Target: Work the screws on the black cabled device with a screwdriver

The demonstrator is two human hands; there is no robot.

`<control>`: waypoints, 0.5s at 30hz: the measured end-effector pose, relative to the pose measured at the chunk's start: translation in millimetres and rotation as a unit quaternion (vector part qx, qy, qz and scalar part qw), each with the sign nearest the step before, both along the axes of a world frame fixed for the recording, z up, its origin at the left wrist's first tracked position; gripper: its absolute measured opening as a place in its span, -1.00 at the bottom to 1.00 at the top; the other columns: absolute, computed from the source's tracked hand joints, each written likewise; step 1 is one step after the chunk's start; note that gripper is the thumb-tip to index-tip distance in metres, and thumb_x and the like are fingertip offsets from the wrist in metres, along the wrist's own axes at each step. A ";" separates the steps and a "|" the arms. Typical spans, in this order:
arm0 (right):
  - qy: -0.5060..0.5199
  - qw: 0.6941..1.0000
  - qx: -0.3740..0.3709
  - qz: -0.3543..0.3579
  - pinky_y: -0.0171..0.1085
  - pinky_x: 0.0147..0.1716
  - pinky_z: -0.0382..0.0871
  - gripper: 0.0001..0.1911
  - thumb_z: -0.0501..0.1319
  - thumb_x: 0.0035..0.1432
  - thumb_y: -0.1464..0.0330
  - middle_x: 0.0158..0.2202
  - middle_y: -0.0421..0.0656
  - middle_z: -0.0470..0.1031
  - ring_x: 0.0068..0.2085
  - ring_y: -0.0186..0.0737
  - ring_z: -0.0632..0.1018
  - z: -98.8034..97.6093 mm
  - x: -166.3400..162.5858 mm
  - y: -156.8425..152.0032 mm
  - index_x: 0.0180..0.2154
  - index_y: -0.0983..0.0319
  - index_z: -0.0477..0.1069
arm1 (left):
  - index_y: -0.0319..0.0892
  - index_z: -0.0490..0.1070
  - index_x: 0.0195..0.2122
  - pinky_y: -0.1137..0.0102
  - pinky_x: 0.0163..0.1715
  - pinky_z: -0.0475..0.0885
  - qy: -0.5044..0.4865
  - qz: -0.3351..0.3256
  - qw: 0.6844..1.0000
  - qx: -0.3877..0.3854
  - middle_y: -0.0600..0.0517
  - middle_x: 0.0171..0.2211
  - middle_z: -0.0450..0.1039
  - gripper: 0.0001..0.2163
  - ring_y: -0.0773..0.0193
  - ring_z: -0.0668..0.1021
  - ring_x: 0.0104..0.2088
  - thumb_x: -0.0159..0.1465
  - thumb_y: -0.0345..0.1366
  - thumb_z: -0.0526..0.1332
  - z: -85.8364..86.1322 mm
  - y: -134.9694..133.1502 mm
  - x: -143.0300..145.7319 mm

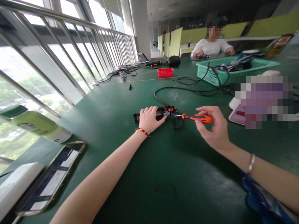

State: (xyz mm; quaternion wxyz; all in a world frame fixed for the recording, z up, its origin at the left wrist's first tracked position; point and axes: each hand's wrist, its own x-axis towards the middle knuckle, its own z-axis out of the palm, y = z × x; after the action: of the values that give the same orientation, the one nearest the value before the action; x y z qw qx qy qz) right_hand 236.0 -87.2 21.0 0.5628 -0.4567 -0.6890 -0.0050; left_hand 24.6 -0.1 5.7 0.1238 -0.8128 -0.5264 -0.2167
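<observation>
At frame centre my left hand [149, 119] is closed over the black device [166, 110], which lies lengthwise left to right on the green table [163, 174]. My right hand [213, 130] pinches the orange screwdriver [197, 118]. Its shaft points left, and the tip seems to touch the device's right end.

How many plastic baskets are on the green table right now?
2. A small red basket sits mid-table toward the far side; a larger teal basket holding cables stands to its right. Others may be hidden.

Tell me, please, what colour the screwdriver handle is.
The screwdriver handle is orange and black; head view.
</observation>
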 end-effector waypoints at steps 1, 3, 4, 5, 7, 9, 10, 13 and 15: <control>-0.002 1.000 -0.017 -0.001 -0.25 -0.40 0.35 -0.77 0.19 -0.01 0.44 -0.45 -0.22 0.41 -0.43 -0.26 0.46 -0.1 0.0 -0.3 -0.23 0.17 0.34 | -0.15 0.30 -0.20 0.22 -0.20 0.21 0.001 0.001 1.000 -0.002 -0.03 -0.27 0.45 -0.61 0.07 0.44 -0.21 0.19 0.08 0.06 0.2 -0.1 0.0; -0.007 0.999 -0.054 -0.002 -0.25 -0.44 0.33 -0.87 0.17 0.04 0.40 -0.53 -0.25 0.40 -0.49 -0.27 0.45 -0.5 0.2 -1.1 -0.29 0.17 0.36 | -0.15 0.30 -0.20 0.23 -0.19 0.21 0.004 0.002 1.000 -0.004 -0.03 -0.27 0.44 -0.62 0.07 0.44 -0.21 0.20 0.07 0.05 0.6 -0.4 0.0; -0.007 0.998 -0.065 -0.001 -0.25 -0.44 0.33 -0.90 0.16 0.06 0.39 -0.55 -0.25 0.40 -0.51 -0.27 0.45 -0.8 0.4 -1.3 -0.30 0.17 0.37 | -0.15 0.30 -0.19 0.23 -0.19 0.21 0.005 0.002 1.000 -0.005 -0.03 -0.26 0.44 -0.62 0.08 0.44 -0.21 0.20 0.07 0.05 0.8 -0.6 0.0; -0.004 0.998 -0.069 0.001 -0.25 -0.44 0.33 -0.89 0.15 0.08 0.38 -0.55 -0.25 0.39 -0.50 -0.27 0.46 -1.0 0.7 -1.1 -0.28 0.17 0.37 | -0.15 0.30 -0.19 0.23 -0.19 0.21 0.005 0.002 1.000 -0.006 -0.03 -0.26 0.44 -0.62 0.08 0.44 -0.21 0.20 0.07 0.05 1.1 -0.8 0.1; 0.003 0.999 -0.049 -0.001 -0.25 -0.42 0.35 -0.85 0.15 0.09 0.38 -0.48 -0.23 0.40 -0.46 -0.26 0.48 -1.6 1.5 0.0 -0.23 0.17 0.36 | -0.15 0.30 -0.19 0.23 -0.19 0.22 0.005 0.002 1.000 -0.006 -0.04 -0.25 0.44 -0.62 0.07 0.44 -0.20 0.20 0.07 0.05 1.5 -1.2 0.3; 0.010 1.000 -0.008 -0.002 -0.23 -0.36 0.38 -0.77 0.16 0.06 0.40 -0.35 -0.17 0.42 -0.36 -0.23 0.49 -2.2 2.2 1.7 -0.17 0.16 0.33 | -0.15 0.30 -0.19 0.23 -0.19 0.22 0.005 0.003 1.000 -0.007 -0.04 -0.25 0.45 -0.62 0.07 0.44 -0.20 0.20 0.08 0.05 1.8 -1.4 0.4; 0.012 1.000 0.009 -0.001 -0.22 -0.32 0.39 -0.73 0.17 0.05 0.42 -0.28 -0.14 0.41 -0.31 -0.21 0.50 -2.5 2.4 2.3 -0.15 0.16 0.32 | -0.15 0.30 -0.19 0.23 -0.19 0.22 0.005 0.003 1.000 -0.009 -0.04 -0.25 0.45 -0.61 0.07 0.44 -0.21 0.20 0.08 0.05 1.8 -1.4 0.4; 0.007 1.000 0.010 0.000 -0.20 -0.31 0.39 -0.73 0.19 0.03 0.42 -0.29 -0.14 0.41 -0.32 -0.20 0.49 -2.5 2.2 2.0 -0.16 0.16 0.32 | -0.14 0.30 -0.19 0.23 -0.18 0.22 0.005 0.003 1.000 -0.011 -0.03 -0.25 0.45 -0.61 0.08 0.44 -0.20 0.20 0.08 0.05 1.8 -1.3 0.1; -0.002 0.999 -0.032 0.002 -0.21 -0.38 0.37 -0.83 0.17 0.07 0.40 -0.40 -0.19 0.42 -0.42 -0.23 0.48 -2.1 1.6 0.5 -0.23 0.15 0.35 | -0.14 0.30 -0.18 0.23 -0.17 0.22 0.003 0.003 1.000 -0.012 -0.03 -0.25 0.44 -0.62 0.08 0.44 -0.20 0.20 0.08 0.05 1.8 -1.3 0.0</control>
State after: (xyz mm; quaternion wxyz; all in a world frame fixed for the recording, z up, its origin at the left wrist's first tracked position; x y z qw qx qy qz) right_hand 237.6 -86.7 19.0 0.5463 -0.4728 -0.6911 0.0169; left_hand 24.5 -1.4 7.5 0.1159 -0.8134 -0.5308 -0.2076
